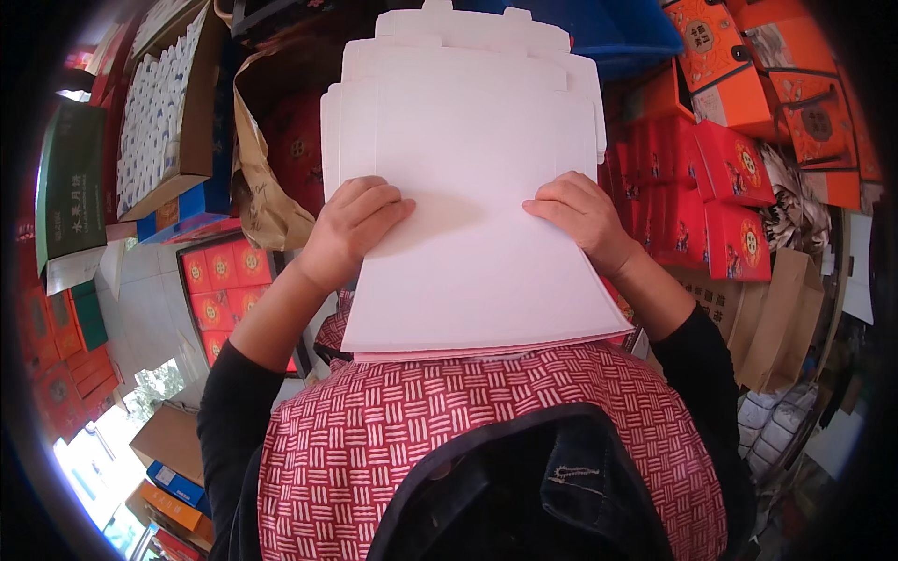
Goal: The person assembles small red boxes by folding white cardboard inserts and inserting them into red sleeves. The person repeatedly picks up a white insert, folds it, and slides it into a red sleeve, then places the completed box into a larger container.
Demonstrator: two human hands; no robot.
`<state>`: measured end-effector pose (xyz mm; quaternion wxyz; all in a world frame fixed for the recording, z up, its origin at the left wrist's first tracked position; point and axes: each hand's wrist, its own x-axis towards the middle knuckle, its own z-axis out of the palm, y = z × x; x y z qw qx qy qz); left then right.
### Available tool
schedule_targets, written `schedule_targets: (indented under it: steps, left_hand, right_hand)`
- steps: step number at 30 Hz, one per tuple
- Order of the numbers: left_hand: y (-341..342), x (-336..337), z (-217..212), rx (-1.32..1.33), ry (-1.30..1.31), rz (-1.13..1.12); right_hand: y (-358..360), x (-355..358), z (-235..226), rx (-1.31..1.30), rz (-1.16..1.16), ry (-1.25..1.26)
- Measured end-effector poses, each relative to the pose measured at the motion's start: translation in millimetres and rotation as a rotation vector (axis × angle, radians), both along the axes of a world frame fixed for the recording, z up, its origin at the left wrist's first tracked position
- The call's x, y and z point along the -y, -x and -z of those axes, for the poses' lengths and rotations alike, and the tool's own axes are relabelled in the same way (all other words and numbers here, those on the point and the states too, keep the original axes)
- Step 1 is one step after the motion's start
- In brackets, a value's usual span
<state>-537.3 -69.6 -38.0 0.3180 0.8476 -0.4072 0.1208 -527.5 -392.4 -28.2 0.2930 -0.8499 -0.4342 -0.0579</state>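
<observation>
A stack of flat white die-cut cardboard box blanks lies in front of me, its near edge against my red patterned apron. Tabs and flaps show along its far end, where the sheets are offset from one another. My left hand grips the stack's left edge, fingers curled on top. On the opposite edge my right hand does the same, its thumb side hidden from view. Pinkish edges of lower sheets peek out at the near side.
To the left stand a carton of white packets, a dark green box and a tray of red boxes. Red boxes and orange gift bags are piled at right. A blue bin sits behind the stack.
</observation>
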Motion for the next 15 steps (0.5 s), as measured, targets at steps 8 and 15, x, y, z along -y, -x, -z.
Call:
schedule_targets:
  steps: [8, 15]
  left_hand:
    - [-10, 0, 8, -0.075, -0.102, -0.145]
    - [-13, 29, -2, -0.348, -0.142, -0.757]
  right_hand:
    - [-15, -3, 10, -0.073, 0.144, -0.075]
    - [-7, -37, 12, -0.363, 0.818, -0.269]
